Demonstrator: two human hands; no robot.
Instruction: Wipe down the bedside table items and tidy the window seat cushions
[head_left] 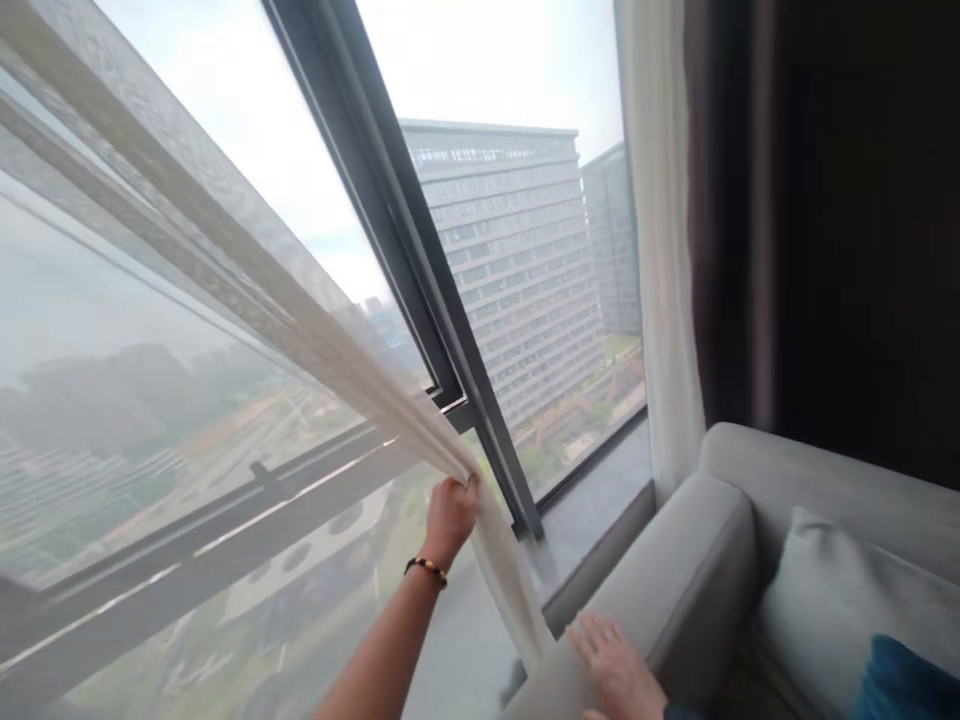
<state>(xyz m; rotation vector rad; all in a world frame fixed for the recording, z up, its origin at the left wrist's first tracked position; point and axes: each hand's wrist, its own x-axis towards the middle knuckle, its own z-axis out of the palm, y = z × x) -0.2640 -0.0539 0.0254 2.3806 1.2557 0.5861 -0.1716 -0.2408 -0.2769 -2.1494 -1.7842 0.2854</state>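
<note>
Left hand (450, 515) clenched on the sheer curtain (330, 350), its bunched edge drawn taut up and leftward from the fist | right hand (616, 668), fingers spread, rested flat on the sofa arm (675, 570) below | mid-draw; next move likely demanded a firm, sustained grip.

Dark drape (825, 220), grey pillow (847, 600)
</note>
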